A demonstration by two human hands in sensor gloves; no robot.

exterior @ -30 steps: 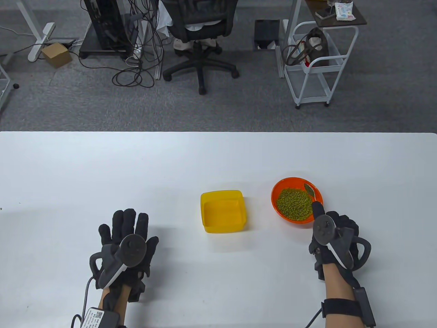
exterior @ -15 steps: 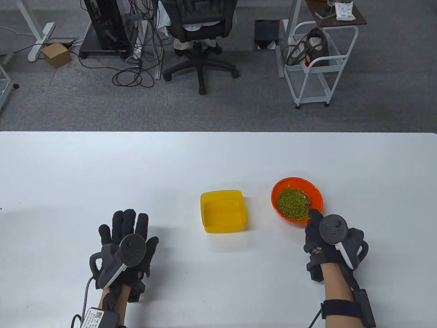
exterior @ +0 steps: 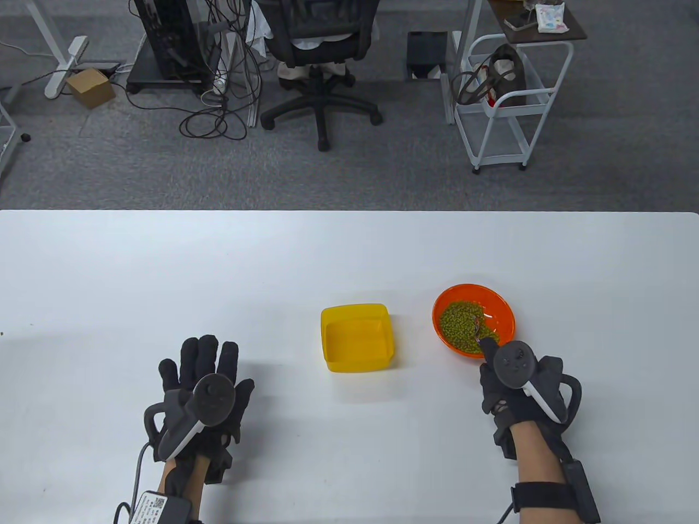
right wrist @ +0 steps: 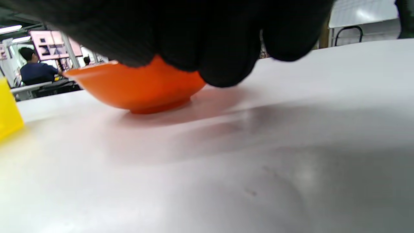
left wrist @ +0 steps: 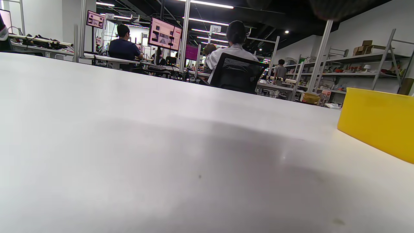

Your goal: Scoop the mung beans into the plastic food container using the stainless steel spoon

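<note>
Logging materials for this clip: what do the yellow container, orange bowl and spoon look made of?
Yellow container: likely plastic, slightly translucent with a smooth sheen. Orange bowl: probably glossy plastic, uniform colour, casting an orange glow on the table. Spoon: mostly buried in the mung beans; a grey glint suggests metal.
</note>
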